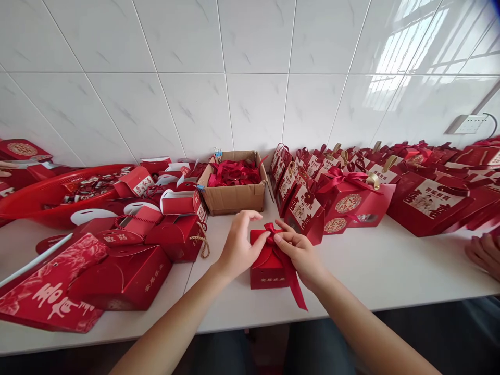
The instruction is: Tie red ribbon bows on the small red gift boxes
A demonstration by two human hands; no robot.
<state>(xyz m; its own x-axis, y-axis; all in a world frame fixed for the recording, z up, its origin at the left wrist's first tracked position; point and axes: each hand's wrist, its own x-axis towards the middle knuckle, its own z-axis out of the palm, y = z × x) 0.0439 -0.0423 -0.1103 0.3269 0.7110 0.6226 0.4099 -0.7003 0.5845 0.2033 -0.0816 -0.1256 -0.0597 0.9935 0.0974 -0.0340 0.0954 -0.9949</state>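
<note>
A small red gift box (269,279) with pale lettering on its front stands on the table before me. A red ribbon (296,286) is knotted on its top, and one tail hangs down the front right side. My left hand (244,239) is at the box's left, its thumb pressed to the knot and its other fingers raised and curved. From the right, my right hand (299,252) pinches the ribbon at the knot between thumb and fingers. What lies right under the fingertips is partly hidden.
Behind the box stands a cardboard box (234,200) of red ribbons. Red boxes (117,276) and a red plastic basket (35,198) of wrapped sweets crowd the left. Rows of red gift boxes (425,205) fill the right. Another person's hand (486,255) rests at the right edge.
</note>
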